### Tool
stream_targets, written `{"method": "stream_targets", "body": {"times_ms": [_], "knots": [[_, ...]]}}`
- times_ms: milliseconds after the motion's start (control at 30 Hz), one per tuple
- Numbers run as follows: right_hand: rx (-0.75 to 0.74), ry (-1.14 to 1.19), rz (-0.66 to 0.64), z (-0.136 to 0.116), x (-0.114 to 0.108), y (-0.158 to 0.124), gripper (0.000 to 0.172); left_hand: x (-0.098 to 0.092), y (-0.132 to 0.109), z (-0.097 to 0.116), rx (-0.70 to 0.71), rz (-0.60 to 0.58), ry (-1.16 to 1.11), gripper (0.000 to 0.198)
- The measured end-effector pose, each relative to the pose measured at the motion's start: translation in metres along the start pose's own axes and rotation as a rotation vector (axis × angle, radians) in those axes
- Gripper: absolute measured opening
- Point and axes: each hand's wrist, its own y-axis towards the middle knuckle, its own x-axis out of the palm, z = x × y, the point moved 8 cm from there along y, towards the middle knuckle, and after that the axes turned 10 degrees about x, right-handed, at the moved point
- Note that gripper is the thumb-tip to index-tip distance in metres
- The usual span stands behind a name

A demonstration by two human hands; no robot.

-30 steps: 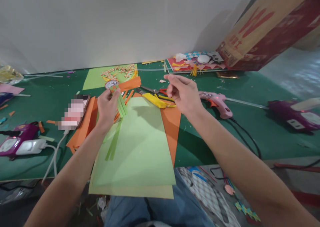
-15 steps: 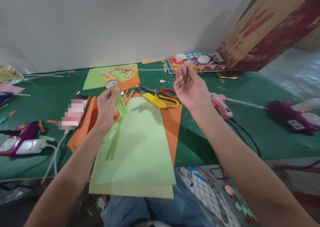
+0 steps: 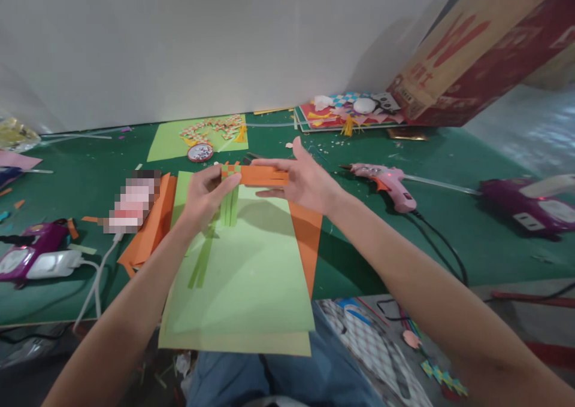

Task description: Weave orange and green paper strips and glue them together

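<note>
My left hand (image 3: 204, 197) pinches a small woven piece of green and orange paper strips at its checkered corner. Green paper strips (image 3: 229, 206) hang down from it, while orange paper strips (image 3: 263, 175) run sideways to the right. My right hand (image 3: 312, 179) has its thumb raised and its fingers stretched along those orange strips, touching their far end. Beneath both hands lies a light green paper sheet (image 3: 256, 263) with two loose green strips (image 3: 202, 263) on it. Orange paper (image 3: 308, 239) shows under its right edge.
A pink glue gun (image 3: 389, 182) lies to the right, its cord running off the table. Left are a phone (image 3: 135, 203), folded orange paper (image 3: 150, 233) and a purple power socket (image 3: 36, 248). Behind are a beaded round piece (image 3: 200, 152) and a paper bag (image 3: 471, 54).
My right hand has come down and left to the orange strips. My left hand has turned the woven piece, so its orange strips point right. The scissors and yellow cutter are now mostly hidden.
</note>
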Motion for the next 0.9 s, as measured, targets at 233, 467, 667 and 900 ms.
{"method": "stream_targets", "body": {"times_ms": [233, 467, 667, 900], "knots": [[0.094, -0.131, -0.176, 0.012, 0.014, -0.002, 0.038, -0.004, 0.005, 0.01, 0.083, 0.039, 0.12, 0.048], [0.004, -0.144, -0.171, 0.003, 0.01, -0.005, 0.034, -0.017, 0.008, 0.002, 0.043, 0.162, 0.253, 0.044], [-0.162, -0.12, 0.149, -0.022, -0.02, -0.01, 0.044, -0.015, 0.007, 0.0, 0.021, 0.12, 0.316, 0.049], [-0.174, -0.402, 0.476, -0.02, -0.034, -0.01, 0.039, -0.002, 0.004, 0.007, 0.053, 0.011, 0.129, 0.054]]}}
